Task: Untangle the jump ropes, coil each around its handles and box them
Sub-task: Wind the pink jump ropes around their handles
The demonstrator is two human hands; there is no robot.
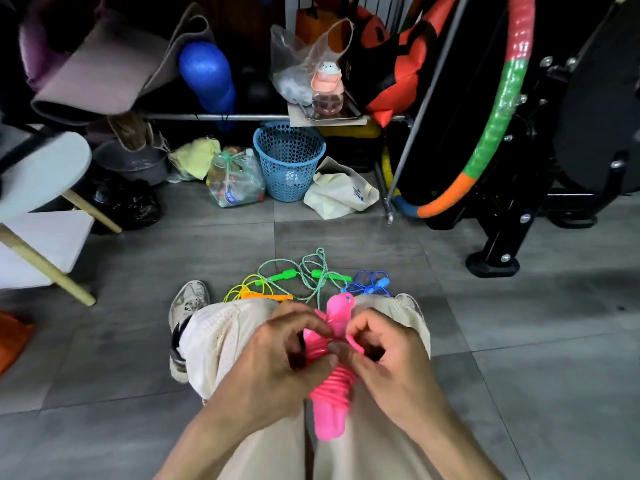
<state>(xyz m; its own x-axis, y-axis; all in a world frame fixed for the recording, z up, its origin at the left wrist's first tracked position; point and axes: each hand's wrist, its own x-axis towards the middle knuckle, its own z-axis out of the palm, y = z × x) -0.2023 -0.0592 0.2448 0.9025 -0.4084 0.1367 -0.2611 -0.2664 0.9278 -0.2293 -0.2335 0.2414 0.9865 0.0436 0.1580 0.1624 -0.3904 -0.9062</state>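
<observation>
A pink jump rope [330, 386] is wound in tight coils around its two pink handles, held upright above my lap. My left hand [277, 355] grips the coiled bundle from the left. My right hand [388, 355] pinches a loop of the pink cord at the upper coils. On the floor past my knees lie a green jump rope [306, 273] with green handles, a yellow rope with orange handles [258, 294], and a blue jump rope [369, 284]; their cords overlap loosely. No box can be picked out with certainty.
A blue mesh basket [289, 161], plastic bags and a cream bag [341, 192] stand by a metal rack ahead. A striped hoop [498, 116] and black exercise machine [519, 202] are at right. A white stool [38, 174] is at left. Grey floor tiles surround me.
</observation>
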